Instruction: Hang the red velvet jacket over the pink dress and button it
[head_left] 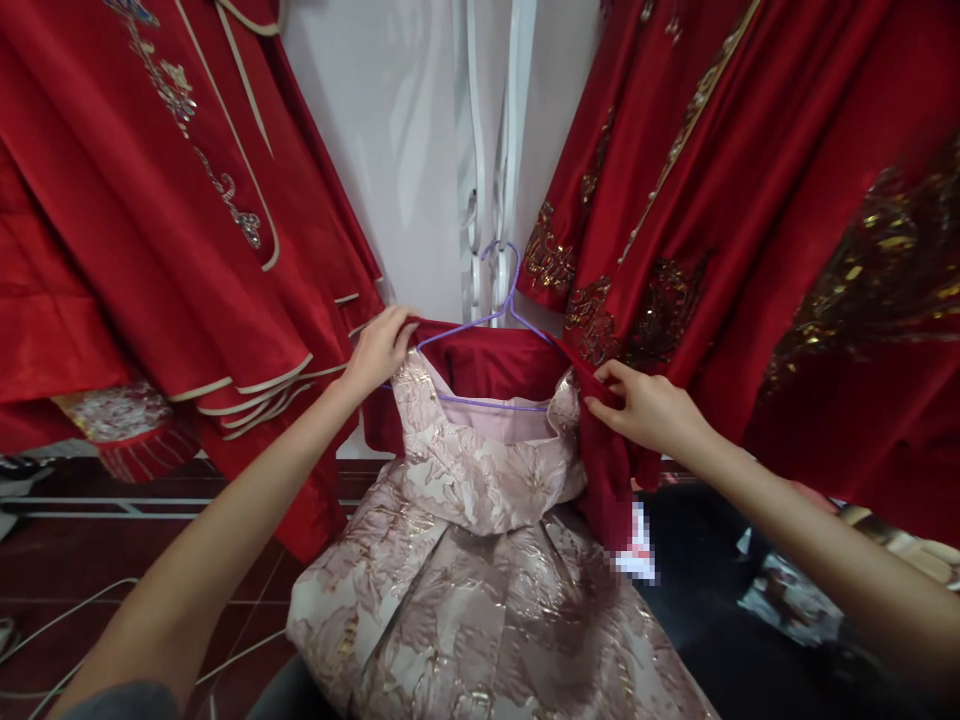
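A pale pink and gold brocade dress [487,480] hangs on a thin purple wire hanger [517,300] in front of me, its full skirt spreading toward my lap. Behind its neckline stretches a dark red garment [491,365], possibly a small jacket or shawl, which drapes down past the dress's right shoulder. My left hand [382,348] is closed on this red cloth beside the left strap and the hanger's end. With thumb and fingers, my right hand [649,405] pinches its edge just right of the right strap. A blurred white tag shows below the red cloth.
Red garments with beaded trim [247,220] hang at the left, and red ones with gold sequins [675,250] at the right. Between them stand white cabinet doors [397,130] with handles. A metal rail, white cables and a dark red tiled floor [247,570] lie below.
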